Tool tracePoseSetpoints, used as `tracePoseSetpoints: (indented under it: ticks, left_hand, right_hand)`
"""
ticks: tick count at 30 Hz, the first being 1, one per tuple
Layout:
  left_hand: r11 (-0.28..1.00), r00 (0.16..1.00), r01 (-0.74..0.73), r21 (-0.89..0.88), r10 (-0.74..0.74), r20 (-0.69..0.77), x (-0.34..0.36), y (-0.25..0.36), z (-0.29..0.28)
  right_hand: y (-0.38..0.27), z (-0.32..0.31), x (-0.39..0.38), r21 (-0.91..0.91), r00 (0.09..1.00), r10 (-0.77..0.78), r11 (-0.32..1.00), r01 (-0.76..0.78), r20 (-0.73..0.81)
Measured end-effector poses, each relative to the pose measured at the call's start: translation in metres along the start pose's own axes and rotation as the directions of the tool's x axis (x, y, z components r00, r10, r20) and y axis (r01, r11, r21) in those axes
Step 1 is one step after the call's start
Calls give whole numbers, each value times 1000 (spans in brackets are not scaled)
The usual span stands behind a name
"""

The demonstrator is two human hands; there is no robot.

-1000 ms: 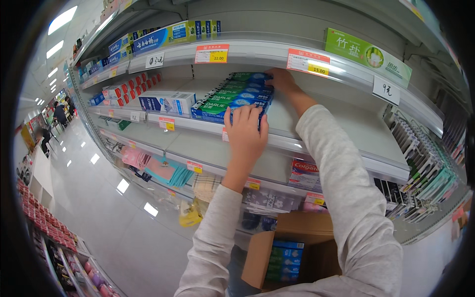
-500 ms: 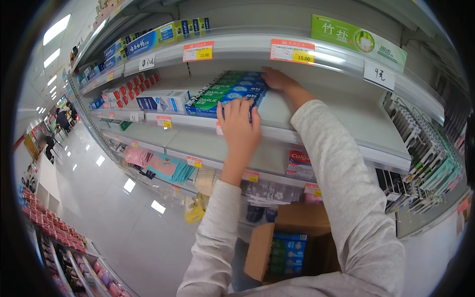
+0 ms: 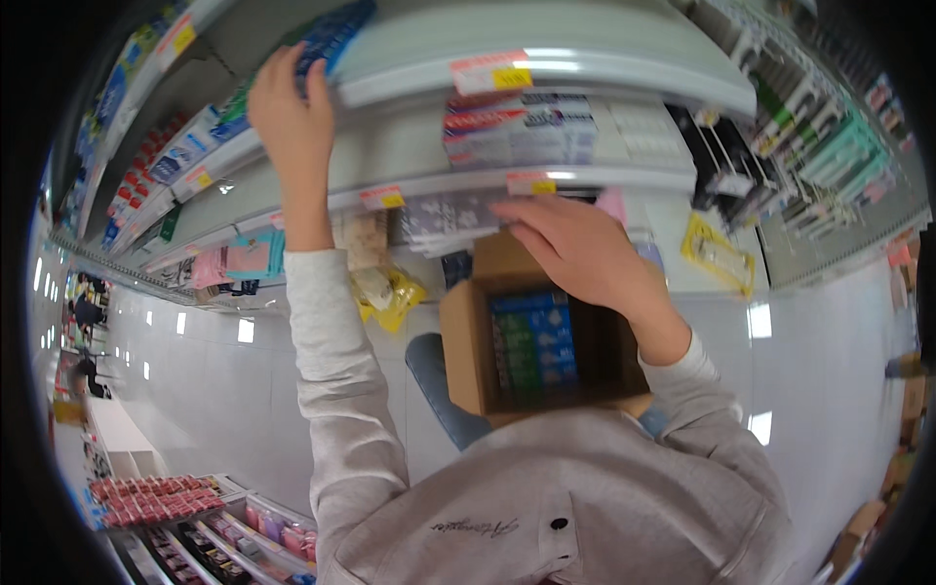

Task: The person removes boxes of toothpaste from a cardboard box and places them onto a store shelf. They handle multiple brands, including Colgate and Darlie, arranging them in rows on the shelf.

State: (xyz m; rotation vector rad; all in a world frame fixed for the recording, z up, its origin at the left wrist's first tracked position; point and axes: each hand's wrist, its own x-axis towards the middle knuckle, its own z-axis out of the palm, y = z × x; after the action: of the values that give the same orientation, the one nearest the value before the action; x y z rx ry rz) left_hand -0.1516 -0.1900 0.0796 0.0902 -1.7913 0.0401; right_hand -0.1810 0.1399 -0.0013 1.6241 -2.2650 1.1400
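My left hand [image 3: 294, 115] rests its fingers against the front of a row of blue and green toothpaste boxes [image 3: 339, 31] on the shelf. Its thumb and fingers are apart, and part of the row lies hidden behind them. My right hand [image 3: 590, 255] hangs with fingers stretched out above an uncovered cardboard carton [image 3: 462, 351], holding nothing that I can see. Inside the carton, toward its left side, lie several more blue and green toothpaste boxes [image 3: 534, 339].
Red and purple toothpaste boxes [image 3: 517, 132] stand on the lower shelf. Below its edge are grey packets [image 3: 444, 216] and a yellow package [image 3: 385, 297]. Another yellow packet [image 3: 720, 255] lies at the right, near hanging goods [image 3: 829, 161]. Displays [image 3: 161, 502] line the lower left.
The view has tilted down toward the carton. My right hand has left the far end of the toothpaste row and come down over the carton. My left hand has stayed at the row.
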Motion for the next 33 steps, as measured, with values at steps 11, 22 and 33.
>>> tracePoseSetpoints:
  ticks: [11, 22, 33]
  left_hand:
    - [924, -15, 217, -315, 326, 945, -276, 267, -10]
    - [943, 31, -37, -329, 330, 943, -451, 282, 36]
    - [921, 6, -249, -298, 309, 951, -487, 275, 84]
  right_hand:
    - [74, 117, -247, -361, 395, 624, 745, -561, 674]
    - [67, 107, -249, -98, 594, 449, 844, -527, 667]
    - [71, 108, -253, -77, 631, 437, 854, -514, 641]
